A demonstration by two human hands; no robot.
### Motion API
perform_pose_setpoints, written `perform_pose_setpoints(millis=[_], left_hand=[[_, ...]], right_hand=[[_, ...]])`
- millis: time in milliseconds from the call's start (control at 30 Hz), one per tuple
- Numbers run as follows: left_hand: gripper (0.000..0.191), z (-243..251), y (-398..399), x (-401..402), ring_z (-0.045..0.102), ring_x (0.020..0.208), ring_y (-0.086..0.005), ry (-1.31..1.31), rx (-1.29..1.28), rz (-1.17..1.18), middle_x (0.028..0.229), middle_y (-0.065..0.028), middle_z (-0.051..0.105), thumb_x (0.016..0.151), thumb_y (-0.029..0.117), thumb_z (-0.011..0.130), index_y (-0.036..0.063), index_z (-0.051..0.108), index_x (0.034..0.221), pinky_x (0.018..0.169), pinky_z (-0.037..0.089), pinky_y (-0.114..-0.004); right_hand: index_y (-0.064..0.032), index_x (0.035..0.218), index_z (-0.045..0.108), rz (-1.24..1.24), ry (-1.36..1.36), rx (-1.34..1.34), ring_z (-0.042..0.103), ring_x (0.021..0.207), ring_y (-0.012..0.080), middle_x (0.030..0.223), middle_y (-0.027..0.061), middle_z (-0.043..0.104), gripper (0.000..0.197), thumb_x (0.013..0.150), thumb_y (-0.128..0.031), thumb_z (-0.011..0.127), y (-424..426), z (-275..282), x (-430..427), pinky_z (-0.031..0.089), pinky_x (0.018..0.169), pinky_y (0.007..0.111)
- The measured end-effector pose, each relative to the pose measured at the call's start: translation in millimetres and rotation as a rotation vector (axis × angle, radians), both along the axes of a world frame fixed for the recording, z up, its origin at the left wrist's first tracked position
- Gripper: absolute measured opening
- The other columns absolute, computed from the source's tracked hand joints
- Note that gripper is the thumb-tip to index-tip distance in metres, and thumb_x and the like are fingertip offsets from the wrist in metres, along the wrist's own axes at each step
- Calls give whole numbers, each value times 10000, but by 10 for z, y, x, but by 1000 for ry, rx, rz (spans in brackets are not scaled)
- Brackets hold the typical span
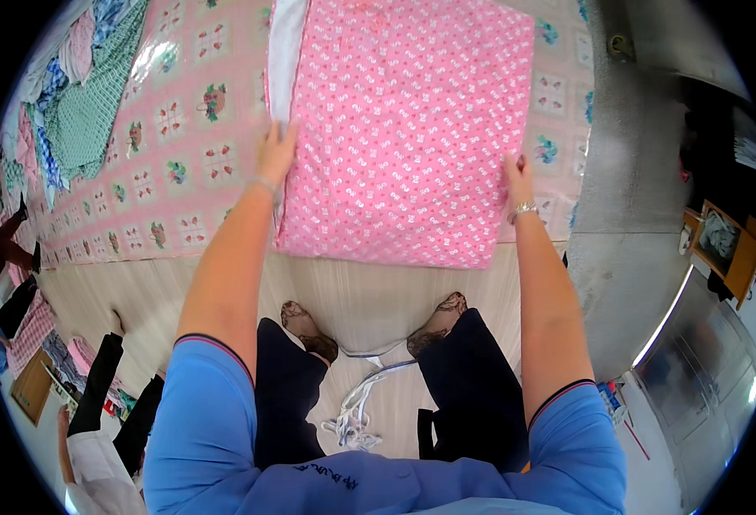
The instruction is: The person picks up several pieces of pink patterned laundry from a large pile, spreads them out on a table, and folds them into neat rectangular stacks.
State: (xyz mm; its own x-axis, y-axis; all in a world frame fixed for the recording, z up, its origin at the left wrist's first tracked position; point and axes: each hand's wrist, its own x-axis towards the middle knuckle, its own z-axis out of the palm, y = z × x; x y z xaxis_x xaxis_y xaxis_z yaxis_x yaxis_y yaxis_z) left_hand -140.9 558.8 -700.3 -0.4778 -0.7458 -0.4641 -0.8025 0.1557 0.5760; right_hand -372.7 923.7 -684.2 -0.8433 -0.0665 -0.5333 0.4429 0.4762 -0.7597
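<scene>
A pink printed cloth (404,135), folded into a rough rectangle, lies before me on a plastic-look sheet (191,122) patterned with strawberries and baskets. Along its left side a strip of pale lining (285,61) shows. My left hand (276,154) is at that left edge, fingers on the border where lining meets print. On the opposite side my right hand (518,177) has the right edge between thumb and fingers. Some of the fingertips of both hands are hidden by cloth or by the hand itself.
Pale wood-look flooring (236,290) runs under my feet, with a bundle of white tape or cord (355,412) between them. Piled checked fabrics (88,96) lie at left. Other people's legs (98,380) show lower left. Grey floor (629,167) and a wooden box (722,241) are right.
</scene>
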Motion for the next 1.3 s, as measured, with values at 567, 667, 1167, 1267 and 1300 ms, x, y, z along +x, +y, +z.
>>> perform_pose_setpoints(millis=[567, 667, 1167, 1267, 1300], left_hand=[[466, 2521, 120, 384, 467, 1029, -161, 554, 1141, 161, 1163, -96, 466, 806, 258, 552, -18, 421, 1158, 860, 383, -305], [477, 3428, 546, 939, 480, 993, -143, 400, 836, 248, 1131, -89, 492, 826, 327, 513, -29, 452, 1137, 849, 380, -285], [715, 4553, 2444, 3933, 542, 921, -263, -574, 491, 358, 996, -228, 553, 702, 520, 558, -121, 513, 1014, 794, 404, -327], [790, 4580, 2495, 4270, 518, 974, -306, -457, 673, 622, 1027, -263, 526, 671, 557, 556, -143, 486, 1032, 814, 395, -342], [778, 4506, 2511, 4371, 509, 990, -308, -396, 803, 676, 1039, -265, 519, 677, 541, 557, -145, 483, 1035, 815, 396, -335]], right_hand=[[45, 1097, 457, 0, -419, -509, 512, 971, 161, 1071, 98, 529, 390, 783, -152, 579, 289, 2576, 257, 382, 863, 289], [59, 1108, 443, -118, -404, -447, 516, 970, 171, 1086, 108, 521, 416, 800, -194, 562, 461, 3574, 943, 385, 863, 295], [24, 1126, 464, 315, -854, 714, 549, 860, 234, 1008, 145, 560, 659, 736, -502, 534, 1975, 4469, 3465, 423, 736, 351], [-93, 1033, 541, 187, -951, 827, 548, 786, 197, 908, 79, 584, 447, 756, -444, 535, 1245, 4840, 3458, 425, 669, 363], [-93, 1033, 541, 229, -926, 827, 548, 786, 197, 908, 79, 584, 447, 756, -444, 535, 1252, 4835, 3428, 425, 669, 363]])
